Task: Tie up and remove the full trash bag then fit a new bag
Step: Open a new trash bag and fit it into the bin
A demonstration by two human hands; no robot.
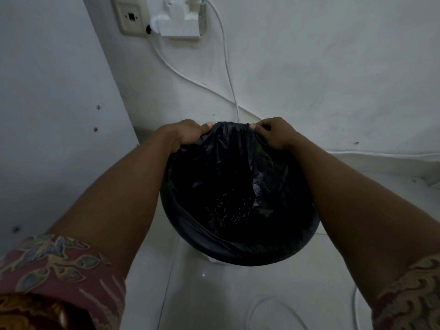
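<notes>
In the head view, a pale tiled floor (214, 301) is seen from above, meeting a white wall (333, 67) at the far side. A white panel (47, 91), dotted with small dark marks, stands to the left. High on the wall a beige socket plate (129, 19) is fixed, and just beside it a white adapter block (181, 22) is plugged in. White cables (226, 55) are led down from it along the wall, and another loop of cable (262, 306) lies on the floor in the foreground.

A black trash bag (238, 198) is set in the middle of the floor, its mouth spread wide in a round shape and its dark inside open to view. The bin under it is almost wholly hidden; only a pale sliver shows below the near edge.

The far edge of the bag is held by both hands, which lie near each other. The left hand (183, 136) is curled round the plastic at the far left, with its thumb laid on top. The right hand (273, 134) pinches the edge at the far right in the same manner. A short strip of gathered plastic is stretched between them. Patterned sleeves (59, 270) are seen at the lower corners.
</notes>
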